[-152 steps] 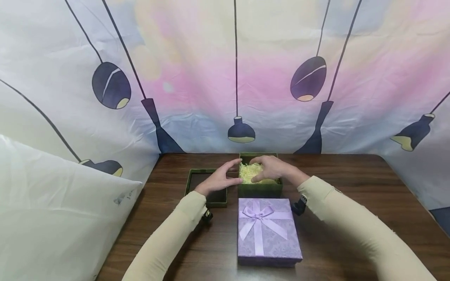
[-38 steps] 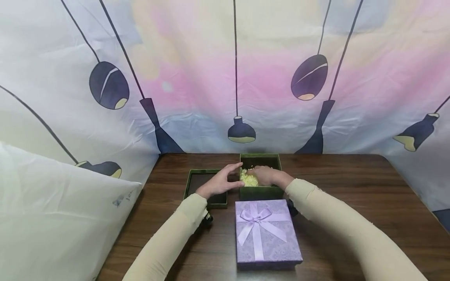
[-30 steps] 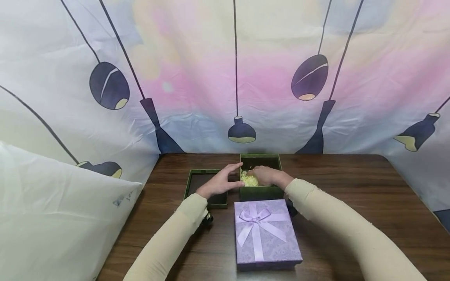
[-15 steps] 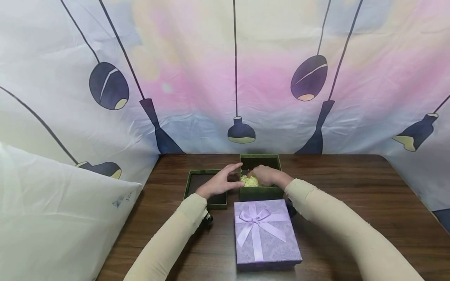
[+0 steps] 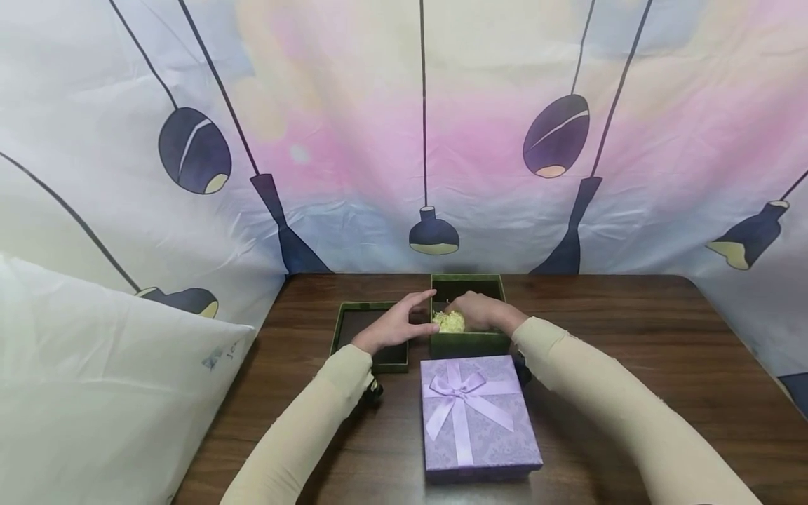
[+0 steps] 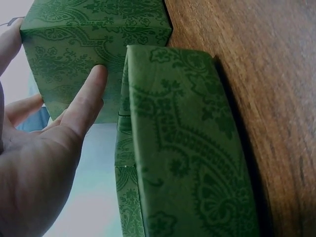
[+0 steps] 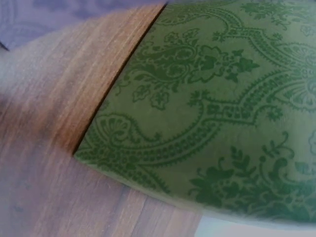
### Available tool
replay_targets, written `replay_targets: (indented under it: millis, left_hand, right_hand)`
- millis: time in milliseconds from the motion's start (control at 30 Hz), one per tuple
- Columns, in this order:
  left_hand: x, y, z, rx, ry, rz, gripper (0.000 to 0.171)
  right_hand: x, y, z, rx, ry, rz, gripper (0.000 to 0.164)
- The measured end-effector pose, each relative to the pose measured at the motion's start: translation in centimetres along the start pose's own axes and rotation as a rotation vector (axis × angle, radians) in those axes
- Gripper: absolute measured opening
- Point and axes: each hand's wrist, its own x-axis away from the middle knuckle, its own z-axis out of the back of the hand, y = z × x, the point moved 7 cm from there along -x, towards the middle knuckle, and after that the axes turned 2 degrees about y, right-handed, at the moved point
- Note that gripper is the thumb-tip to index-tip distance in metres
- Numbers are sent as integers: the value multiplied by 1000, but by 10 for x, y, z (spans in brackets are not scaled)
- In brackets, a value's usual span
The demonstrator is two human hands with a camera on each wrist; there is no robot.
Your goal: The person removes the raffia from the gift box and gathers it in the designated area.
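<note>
A green patterned box [image 5: 470,344] stands open near the table's back edge, with pale yellow shredded paper [image 5: 449,322] bunched in its front left corner. My right hand [image 5: 482,312] reaches into the box from the right, bent downward beside the paper; its fingertips are hidden. In the right wrist view only the box's outer wall [image 7: 207,113] shows, no hand. My left hand [image 5: 394,326] rests at the box's left side with fingers and thumb spread. The left wrist view shows one fingertip [image 6: 100,74] against the green wall [image 6: 64,59].
A shallow green lid [image 5: 356,322] with a dark inside lies left of the box, under my left forearm. In front stands a purple gift box [image 5: 480,442] with a ribbon bow. A white cloth [image 5: 95,393] borders the wooden table [image 5: 631,330] on the left.
Over these seconds my right hand lowers into the box, and the shredded paper, spread wide at first, ends up in the front left corner. My left hand stays almost still.
</note>
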Motion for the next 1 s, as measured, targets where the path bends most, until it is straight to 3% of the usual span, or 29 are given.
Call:
replay_targets:
  millis: [300,567,1000]
  left_hand:
    - [-4,4,4,-7,9,-23,78]
    - [-2,0,2,2,-3,-6,79]
    - [-1,0,0,22,-5,8,78]
  right_hand:
    - [2,0,15,44,27,-10,53]
    - [5,-3,18,18,1,-32,59]
    - [11,-6,24,20,-2,-117,67]
